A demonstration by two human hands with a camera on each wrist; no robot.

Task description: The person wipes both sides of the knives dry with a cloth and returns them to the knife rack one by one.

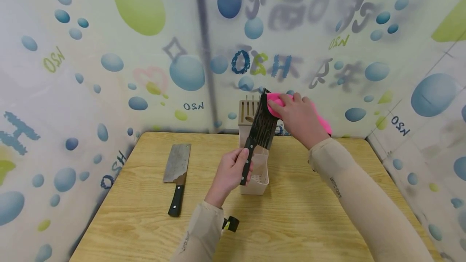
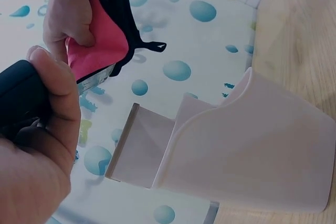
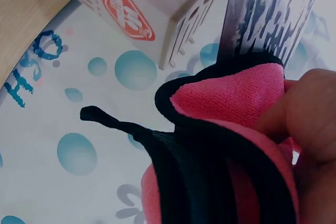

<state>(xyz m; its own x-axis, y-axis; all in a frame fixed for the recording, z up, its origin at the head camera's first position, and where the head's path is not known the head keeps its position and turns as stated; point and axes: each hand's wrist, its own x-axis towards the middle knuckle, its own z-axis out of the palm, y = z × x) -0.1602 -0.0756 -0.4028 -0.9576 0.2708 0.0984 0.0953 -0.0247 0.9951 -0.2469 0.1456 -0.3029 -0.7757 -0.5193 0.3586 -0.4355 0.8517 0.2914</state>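
Left hand (image 1: 230, 169): fingers wrapped around the black riveted handle of a cleaver (image 1: 263, 126). The cleaver is in the air, tilted, blade upward, in front of the knife holder (image 1: 255, 189) as seen by the head camera; dark streaks mark the blade. Right hand (image 1: 300, 116): thumb and fingers pinch a pink cloth (image 1: 320, 122) with black edging and a black loop, folded over the upper part of the blade.

Markings: the knife holder bears a red label (image 3: 128, 15) with white characters, not legible. Left sleeve (image 1: 200, 233) and right sleeve (image 1: 364, 201) each carry small dark lettering, too small to read with certainty. On the wall covering (image 1: 91, 92), a blue O and H flank a green character resembling an S or a reversed 2.

Pose: left forearm extends forward from the lower middle, thumb lying along the handle. Right forearm reaches in diagonally from the lower right, the hand higher than the left.

Surroundings: the knife holder stands upright on a wooden table (image 1: 309, 197). A second cleaver (image 1: 178, 163) lies flat to its left, well apart. A small black object (image 1: 233, 224) shows beside the left sleeve.
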